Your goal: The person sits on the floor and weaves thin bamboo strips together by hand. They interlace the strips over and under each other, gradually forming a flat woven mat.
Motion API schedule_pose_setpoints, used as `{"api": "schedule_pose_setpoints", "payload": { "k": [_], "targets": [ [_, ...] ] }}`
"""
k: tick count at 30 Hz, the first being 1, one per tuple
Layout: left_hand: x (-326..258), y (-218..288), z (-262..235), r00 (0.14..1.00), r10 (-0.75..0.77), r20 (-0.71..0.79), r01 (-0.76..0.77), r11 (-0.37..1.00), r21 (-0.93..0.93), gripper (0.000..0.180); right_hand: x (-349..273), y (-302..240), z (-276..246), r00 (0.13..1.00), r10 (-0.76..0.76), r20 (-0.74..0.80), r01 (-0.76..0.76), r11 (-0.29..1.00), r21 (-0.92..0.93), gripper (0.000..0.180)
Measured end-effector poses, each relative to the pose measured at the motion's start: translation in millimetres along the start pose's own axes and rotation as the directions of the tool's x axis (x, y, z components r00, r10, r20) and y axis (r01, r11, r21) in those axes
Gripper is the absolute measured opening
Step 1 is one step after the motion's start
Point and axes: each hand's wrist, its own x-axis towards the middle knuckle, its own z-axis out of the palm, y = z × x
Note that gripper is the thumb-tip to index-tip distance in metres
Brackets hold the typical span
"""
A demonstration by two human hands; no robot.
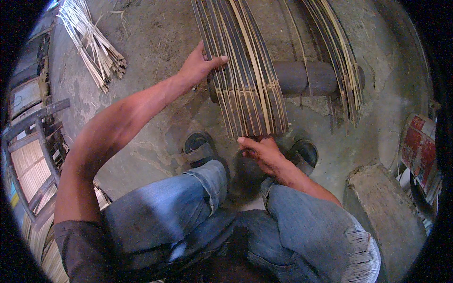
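Observation:
A broad row of thin split bamboo strips (250,85), dark-skinned and pale-edged, lies side by side across a dark round log (306,78). At its left edge is my left hand (200,66), thumb over the top of the strips and fingers reaching underneath, partly hidden. My right hand (269,155) is at the near ends of the strips. One digit stretches left along those ends and the others are partly bent in shadow; nothing shows clearly held in it. A second, narrower group of bamboo strips (337,61) rests over the log's right part.
A loose bundle of pale strips (94,52) lies on the concrete floor (155,37) at far left. A wooden frame (40,155) stands at left. My sandalled feet are below the log. At right are a stone-like block (384,207) and a worn red container (419,146).

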Motion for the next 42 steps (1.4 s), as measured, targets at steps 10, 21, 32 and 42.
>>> {"api": "schedule_pose_setpoints", "payload": {
  "k": [10,21,32,42],
  "targets": [
    [-0.6,2.0,-4.4,1.0,-0.019,0.01,0.019,0.998,0.065,0.083,6.1,9.6,-5.4,0.996,-0.044,-0.076,0.054,0.989,0.135,0.031],
    [15.4,-41.7,-15.3,0.993,-0.024,-0.118,0.045,0.983,0.18,0.083,-11.8,3.5,-52.6,0.941,-0.198,-0.273,0.205,0.979,-0.004,0.024],
    [-9.2,24.5,27.8,0.722,0.462,0.515,-0.643,0.173,0.746,0.08,-17.0,-148.1,-34.6,0.448,-0.876,-0.176,0.668,0.459,-0.585,0.034],
    [-13.4,27.8,38.6,0.653,0.428,0.625,-0.709,0.055,0.703,0.072,-97.8,-122.9,26.5,0.527,-0.85,-0.013,0.818,0.511,-0.262,0.041]
  ]
}}
